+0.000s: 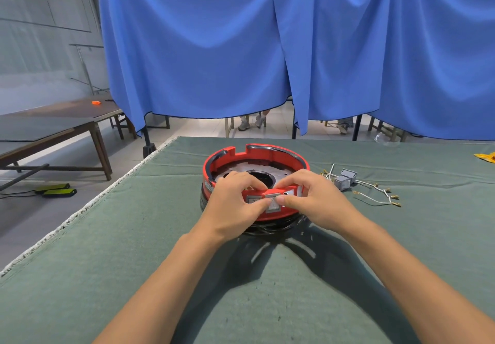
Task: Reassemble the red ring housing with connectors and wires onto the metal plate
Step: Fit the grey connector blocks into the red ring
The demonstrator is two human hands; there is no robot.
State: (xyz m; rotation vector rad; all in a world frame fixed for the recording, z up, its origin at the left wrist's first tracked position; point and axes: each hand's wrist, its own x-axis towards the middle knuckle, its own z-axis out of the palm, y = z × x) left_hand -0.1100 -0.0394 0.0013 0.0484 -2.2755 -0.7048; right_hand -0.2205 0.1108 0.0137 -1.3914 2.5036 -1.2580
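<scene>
left hand (235, 204) + right hand (318, 201) pinch grey connector (273, 203) | red ring housing (254, 156) front wall | seating unclear

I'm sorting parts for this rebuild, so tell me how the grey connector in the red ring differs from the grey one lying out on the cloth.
The connector in the ring sits in the near wall of the red ring housing, pinched by both hands; the loose connector lies untouched on the green cloth to the right. The loose one shows white wires trailing out; no wires show on the mounted one. Both are small grey blocks.

red ring housing (255, 156) sits upright over the metal plate (242, 170); grey connectors with white wires (345, 180) lie just right.
</scene>
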